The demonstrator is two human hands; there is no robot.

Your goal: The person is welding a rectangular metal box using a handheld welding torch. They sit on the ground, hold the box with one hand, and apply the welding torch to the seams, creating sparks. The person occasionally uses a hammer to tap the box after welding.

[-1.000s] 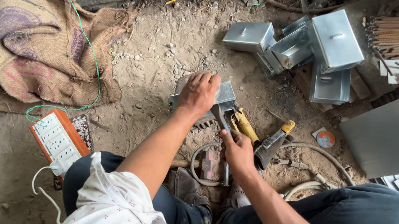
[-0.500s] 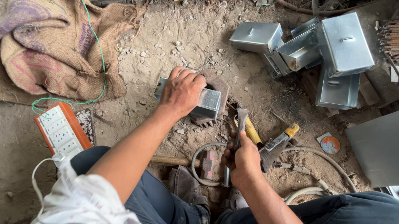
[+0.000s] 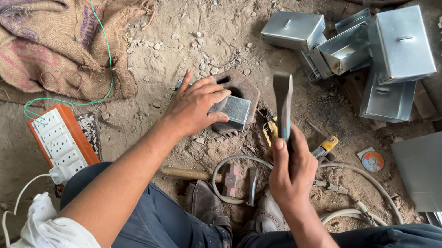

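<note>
Left hand (image 3: 196, 105) spread flat on the small metal box (image 3: 232, 112), right hand (image 3: 290, 172) gripping a raised hammer (image 3: 282, 105) (bare dirt (image 3: 199, 30) above, finished boxes (image 3: 356, 45) crowd top right).

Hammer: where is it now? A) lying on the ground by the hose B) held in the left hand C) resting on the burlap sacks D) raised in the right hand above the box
D: the right hand has its grip on the hammer, head up above the ground, while the left hand presses on the small metal box.
</note>
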